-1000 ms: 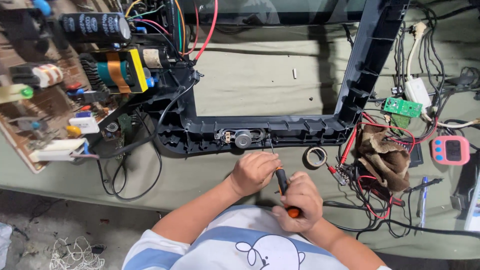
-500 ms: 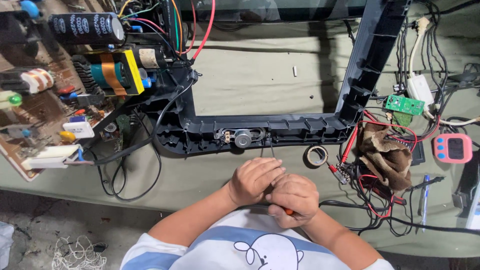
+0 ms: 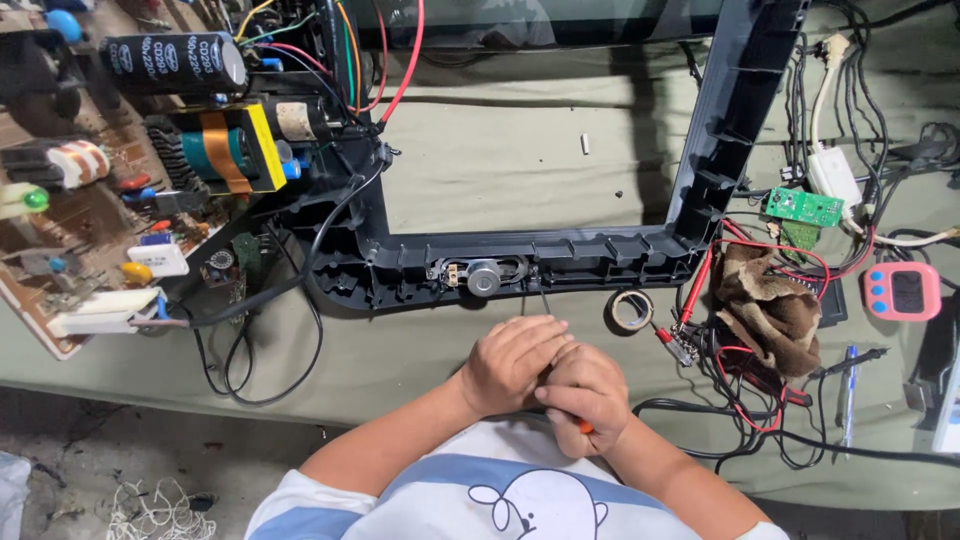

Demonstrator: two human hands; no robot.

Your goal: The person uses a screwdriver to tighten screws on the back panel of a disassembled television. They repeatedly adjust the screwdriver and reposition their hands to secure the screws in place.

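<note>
Both hands make the grip: our right hand (image 3: 588,398) clenches the orange-handled screwdriver (image 3: 583,426), and our left hand (image 3: 512,362) folds over it to steady the shaft (image 3: 545,301). Just ahead of the grip, its tip meets the dark plastic frame (image 3: 560,262) on the counter (image 3: 500,160). We judge it best to keep the shaft square and press firmly, near the round speaker (image 3: 484,277).

The frame (image 3: 560,265) is laid on the table (image 3: 500,170), the circuit board (image 3: 90,200) to its left, the tape roll (image 3: 631,309) just before it
</note>
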